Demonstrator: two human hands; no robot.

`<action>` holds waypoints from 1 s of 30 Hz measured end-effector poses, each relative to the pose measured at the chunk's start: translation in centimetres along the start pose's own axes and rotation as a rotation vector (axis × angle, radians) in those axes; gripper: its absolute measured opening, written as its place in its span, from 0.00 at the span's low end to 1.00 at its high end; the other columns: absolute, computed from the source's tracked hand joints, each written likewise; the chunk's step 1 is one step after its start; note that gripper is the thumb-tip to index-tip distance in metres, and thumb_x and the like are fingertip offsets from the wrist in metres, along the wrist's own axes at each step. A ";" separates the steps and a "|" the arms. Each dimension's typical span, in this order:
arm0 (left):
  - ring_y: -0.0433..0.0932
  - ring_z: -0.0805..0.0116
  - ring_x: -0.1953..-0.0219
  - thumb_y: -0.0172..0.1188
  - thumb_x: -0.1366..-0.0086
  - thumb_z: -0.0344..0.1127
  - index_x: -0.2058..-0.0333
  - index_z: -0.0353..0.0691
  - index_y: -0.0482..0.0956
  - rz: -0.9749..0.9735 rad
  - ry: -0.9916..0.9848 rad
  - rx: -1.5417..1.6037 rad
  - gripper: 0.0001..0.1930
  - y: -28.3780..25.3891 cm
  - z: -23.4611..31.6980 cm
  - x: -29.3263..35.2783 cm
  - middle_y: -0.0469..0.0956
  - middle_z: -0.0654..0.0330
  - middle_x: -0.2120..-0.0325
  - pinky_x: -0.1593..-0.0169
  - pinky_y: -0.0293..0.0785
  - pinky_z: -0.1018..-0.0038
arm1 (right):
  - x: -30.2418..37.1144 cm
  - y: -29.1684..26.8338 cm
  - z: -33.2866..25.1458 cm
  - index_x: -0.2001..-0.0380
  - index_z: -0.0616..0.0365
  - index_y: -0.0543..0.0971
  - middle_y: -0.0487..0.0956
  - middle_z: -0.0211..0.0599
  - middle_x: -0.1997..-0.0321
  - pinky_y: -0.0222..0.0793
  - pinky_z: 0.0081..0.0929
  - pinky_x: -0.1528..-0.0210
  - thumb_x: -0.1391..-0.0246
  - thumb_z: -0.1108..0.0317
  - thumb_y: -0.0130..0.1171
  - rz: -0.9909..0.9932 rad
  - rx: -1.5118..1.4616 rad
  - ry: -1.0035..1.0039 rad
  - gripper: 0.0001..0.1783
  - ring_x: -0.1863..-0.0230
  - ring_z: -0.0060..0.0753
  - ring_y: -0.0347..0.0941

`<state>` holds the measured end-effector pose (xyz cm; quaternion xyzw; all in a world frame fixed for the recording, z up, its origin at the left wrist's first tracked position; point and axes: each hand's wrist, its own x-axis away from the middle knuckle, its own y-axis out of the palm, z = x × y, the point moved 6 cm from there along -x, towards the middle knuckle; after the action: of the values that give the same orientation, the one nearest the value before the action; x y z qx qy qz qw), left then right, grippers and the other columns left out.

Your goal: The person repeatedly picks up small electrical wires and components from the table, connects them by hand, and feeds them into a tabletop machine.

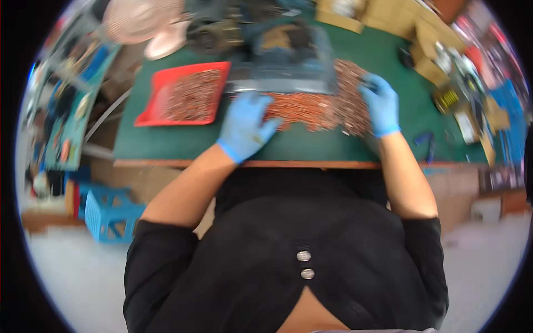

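A spread of small thin copper-coloured pieces [302,108] lies on the green tabletop, orange toward the left and browner in a second heap [351,94] on the right. My left hand [243,126], in a blue glove, lies at the left end of the orange pieces with its thumb apart from the fingers. Along the right side of the brown heap is my right hand [382,106], also gloved in blue, its bent fingers touching the edge. Motion blur softens both sets of fingertips. A red scoop-shaped tray [157,97] left of my left hand holds many similar pieces.
Behind the pieces stands a grey-blue machine or bin [294,72]. Cardboard boxes [388,16] line the back right of the green table [316,149]. A pink fan [141,19] is at the back left, and a blue stool [111,213] stands on the floor.
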<state>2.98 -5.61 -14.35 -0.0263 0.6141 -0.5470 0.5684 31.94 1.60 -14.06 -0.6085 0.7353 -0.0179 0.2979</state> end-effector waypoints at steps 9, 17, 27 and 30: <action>0.74 0.77 0.67 0.59 0.39 0.30 0.57 0.31 0.73 -0.221 -0.688 1.294 0.13 11.5 4.9 -6.8 0.76 0.61 0.68 0.62 0.71 0.82 | 1.3 3.1 0.7 0.59 0.63 0.76 0.79 0.37 0.62 0.69 0.19 0.55 0.49 0.81 0.56 -0.160 -0.868 0.289 0.12 0.60 0.23 0.74; 0.75 0.76 0.71 0.55 0.37 0.30 0.62 0.33 0.75 -0.209 -0.798 1.461 0.07 13.5 3.3 -6.2 0.77 0.61 0.71 0.66 0.70 0.80 | 1.6 4.4 0.3 0.59 0.64 0.75 0.78 0.35 0.63 0.69 0.19 0.57 0.46 0.80 0.54 -0.214 -0.769 0.246 0.10 0.62 0.22 0.73; 0.73 0.76 0.73 0.57 0.37 0.31 0.62 0.36 0.75 -0.175 -0.848 1.587 0.07 14.6 2.7 -4.5 0.76 0.63 0.72 0.68 0.68 0.81 | 2.2 5.5 1.4 0.59 0.64 0.74 0.77 0.35 0.62 0.71 0.18 0.61 0.44 0.80 0.53 -0.125 -0.740 0.182 0.09 0.65 0.20 0.72; 0.72 0.76 0.73 0.57 0.37 0.31 0.62 0.36 0.75 -0.188 -0.840 1.746 0.07 14.8 2.8 -4.4 0.76 0.62 0.71 0.68 0.67 0.81 | 2.6 5.9 1.6 0.61 0.65 0.75 0.77 0.31 0.71 0.71 0.16 0.67 0.47 0.80 0.56 -0.077 -0.772 0.138 0.08 0.71 0.17 0.71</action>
<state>15.27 1.39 -21.10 0.1626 -0.2652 -0.7990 0.5146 27.23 1.31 -18.71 -0.7001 0.6831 0.2080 -0.0039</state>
